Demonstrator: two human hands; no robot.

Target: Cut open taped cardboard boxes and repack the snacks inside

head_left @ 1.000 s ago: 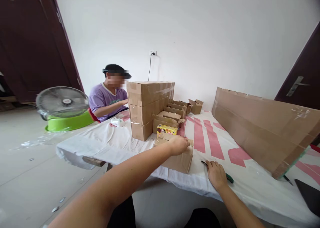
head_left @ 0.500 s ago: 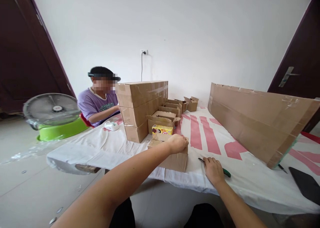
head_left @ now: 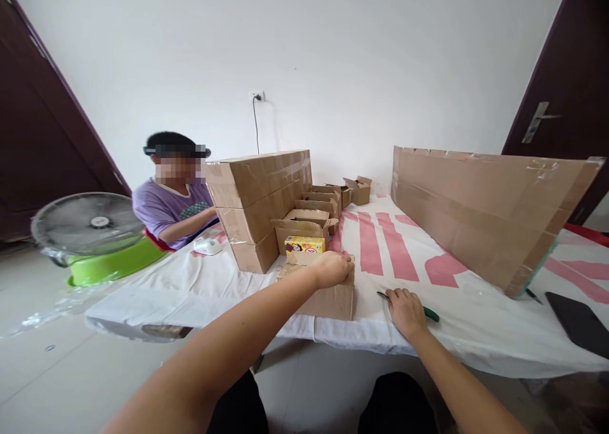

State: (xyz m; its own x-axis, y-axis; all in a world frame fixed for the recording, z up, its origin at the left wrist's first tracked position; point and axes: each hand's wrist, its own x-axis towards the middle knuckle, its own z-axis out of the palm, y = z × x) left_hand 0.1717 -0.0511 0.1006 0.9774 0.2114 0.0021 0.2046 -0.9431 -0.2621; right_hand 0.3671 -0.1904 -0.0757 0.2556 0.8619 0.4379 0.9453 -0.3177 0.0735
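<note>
At the near table edge, an open cardboard box (head_left: 328, 301) holds a small yellow printed carton (head_left: 305, 245) that shows above its near side. My left hand (head_left: 334, 269) reaches over this box, fingers curled down and closed on its right edge by the flap. To the right, my right hand (head_left: 406, 312) rests low on the cloth, closed over a tool with a green handle (head_left: 431, 314). A thin dark end pokes out past the fingertips; the palm hides the middle, so its exact kind is unclear.
Sealed cartons (head_left: 257, 209) are stacked left of the open box, with a row of open boxes (head_left: 316, 205) behind. A long cardboard panel (head_left: 485, 212) stands at right, near a black flat object (head_left: 578, 323). A person (head_left: 174, 199) sits across the left side, beside a fan (head_left: 85, 221).
The view has shifted slightly, so the scene sits a little further left. Both hands keep nearly the same places, the left on the box and the right on the tool.
</note>
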